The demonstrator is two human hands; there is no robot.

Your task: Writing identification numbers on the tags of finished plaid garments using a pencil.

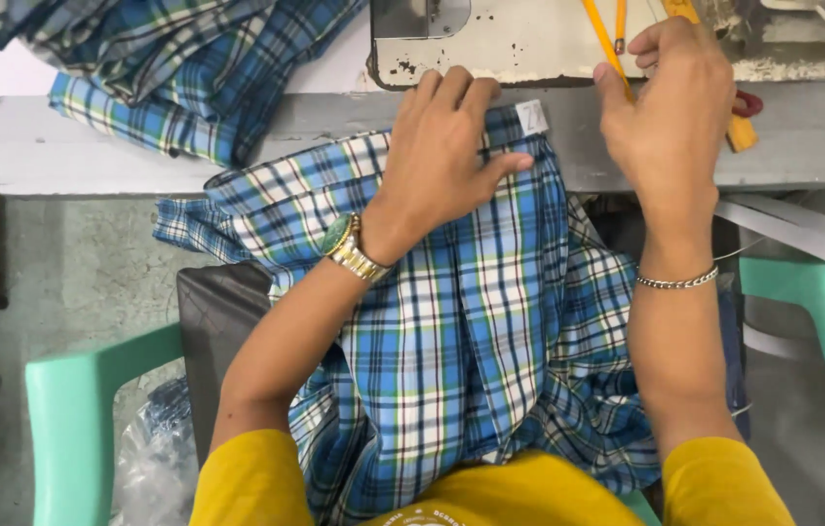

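Observation:
A blue, white and green plaid garment [476,321] drapes from the grey table edge down over my lap. A small white tag [531,117] sits at its top edge. My left hand [441,146], with a gold watch on the wrist, lies flat on the garment's upper part, fingers spread. My right hand [671,102], wearing a silver bracelet, is up at the sewing machine base [519,44], pinching a thin yellow strap or tape [607,44] between thumb and fingers.
More plaid cloth [178,68] is heaped at the table's back left. A yellow-handled tool [739,131] lies by the right hand. Green plastic chair arms [71,409] flank me, and a clear plastic bag [154,458] sits on the floor at left.

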